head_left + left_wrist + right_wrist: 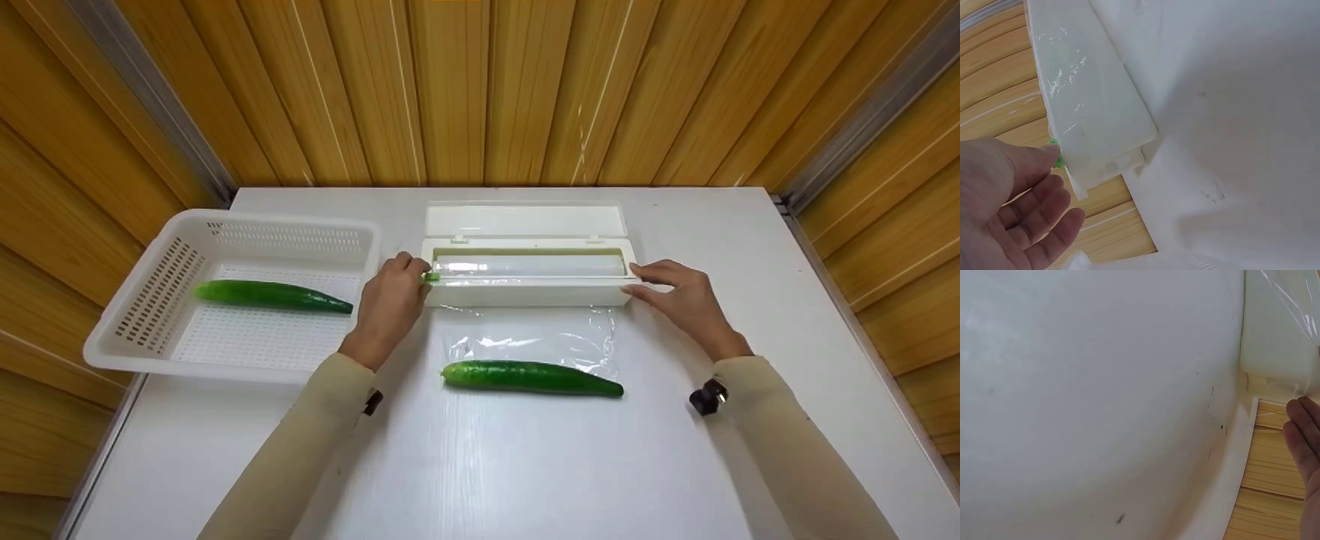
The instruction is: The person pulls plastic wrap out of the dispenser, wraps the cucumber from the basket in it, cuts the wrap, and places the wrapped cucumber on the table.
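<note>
A white cling film dispenser [529,294] stands on the table, lid raised at the back, with a film roll [555,265] inside. My left hand [391,304] is at its left end, thumb and finger on the small green slide cutter [431,277]; the left wrist view shows the thumb pressed on the green slide cutter [1058,154]. At the right end, my right hand [686,300] holds the dispenser between thumb and fingers; only some fingers show in the right wrist view. Clear film [525,337] runs out from the dispenser's front toward a cucumber [532,377], which lies at its near edge.
To the left stands a white plastic basket [255,368] with slotted walls, holding a second cucumber [270,295]. It overhangs the left table edge. Wood-patterned panels [450,90] rise behind the white table [480,465] and along both sides.
</note>
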{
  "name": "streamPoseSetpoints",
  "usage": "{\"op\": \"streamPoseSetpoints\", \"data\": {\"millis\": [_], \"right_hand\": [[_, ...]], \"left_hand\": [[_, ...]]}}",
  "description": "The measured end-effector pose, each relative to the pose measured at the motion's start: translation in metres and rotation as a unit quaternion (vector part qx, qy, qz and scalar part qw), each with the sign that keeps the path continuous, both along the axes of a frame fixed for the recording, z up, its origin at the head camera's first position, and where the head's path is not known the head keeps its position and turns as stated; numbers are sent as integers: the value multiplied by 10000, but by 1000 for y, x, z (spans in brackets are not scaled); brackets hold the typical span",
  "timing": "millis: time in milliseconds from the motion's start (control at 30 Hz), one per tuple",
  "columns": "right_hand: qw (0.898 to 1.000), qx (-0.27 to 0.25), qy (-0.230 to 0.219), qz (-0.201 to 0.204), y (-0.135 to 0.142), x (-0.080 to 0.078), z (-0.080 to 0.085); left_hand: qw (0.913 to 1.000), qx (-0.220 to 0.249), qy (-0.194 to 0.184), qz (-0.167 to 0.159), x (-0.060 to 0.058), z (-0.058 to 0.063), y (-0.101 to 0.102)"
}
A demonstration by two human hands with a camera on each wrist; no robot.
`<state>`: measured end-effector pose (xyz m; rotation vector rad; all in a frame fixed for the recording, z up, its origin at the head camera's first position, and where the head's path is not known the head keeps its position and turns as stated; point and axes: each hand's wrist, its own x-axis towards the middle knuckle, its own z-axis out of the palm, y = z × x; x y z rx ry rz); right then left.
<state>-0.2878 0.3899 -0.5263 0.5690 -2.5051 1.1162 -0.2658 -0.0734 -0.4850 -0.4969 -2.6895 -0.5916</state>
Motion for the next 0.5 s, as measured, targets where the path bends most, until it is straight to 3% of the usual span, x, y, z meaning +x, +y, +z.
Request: {"op": "streamPoseSetpoints", "data": {"millis": [233, 500], "right_hand": [[9999, -16, -98, -46, 0, 0, -1], [9999, -142, 6, 0, -1, 0, -3]], "left_hand": [[10000, 8, 36, 34, 3, -2, -1], [9962, 200, 809, -251, 20, -10, 4]]}}
